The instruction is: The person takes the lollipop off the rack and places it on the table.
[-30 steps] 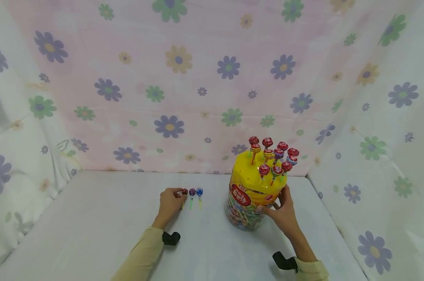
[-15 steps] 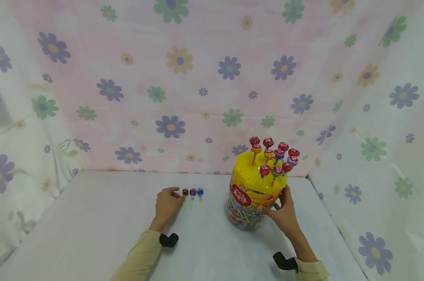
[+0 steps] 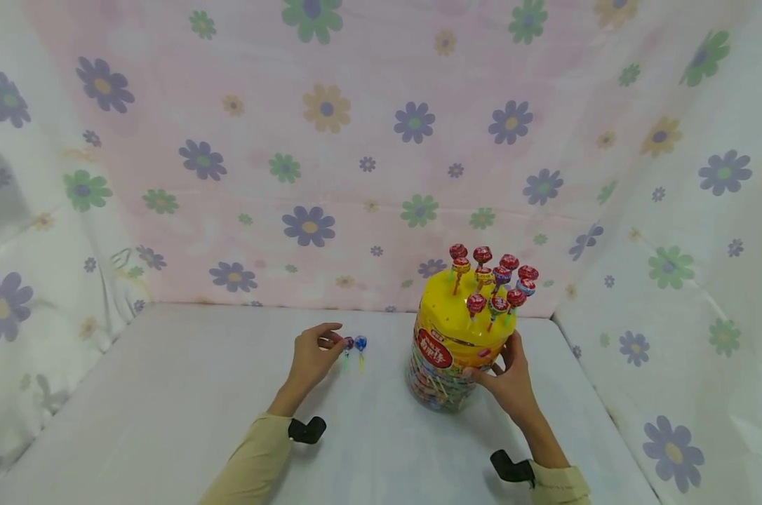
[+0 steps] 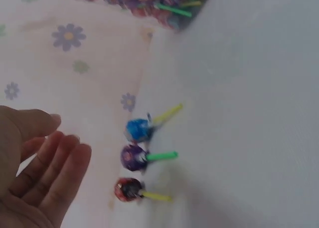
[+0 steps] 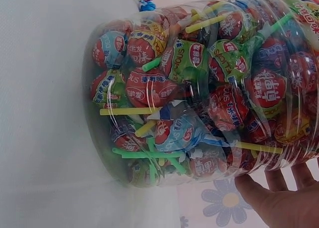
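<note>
Lollipops [image 4: 133, 157]: three lie loose in a row, centre of the left wrist frame, lower middle of the head frame.
Left hand [image 3: 313, 356]: has shifted rightward over the row since half a second ago; thumb and fingers slightly apart, holding nothing, so the row seems set and released.
Right hand [image 3: 512, 384]: clamped on the jar [image 3: 452, 353], right of centre, as before.
Reddish lollipop [image 4: 128, 189]: hidden behind the left hand in the head frame.
Jar top: cut off at the right wrist frame's right edge.
</note>
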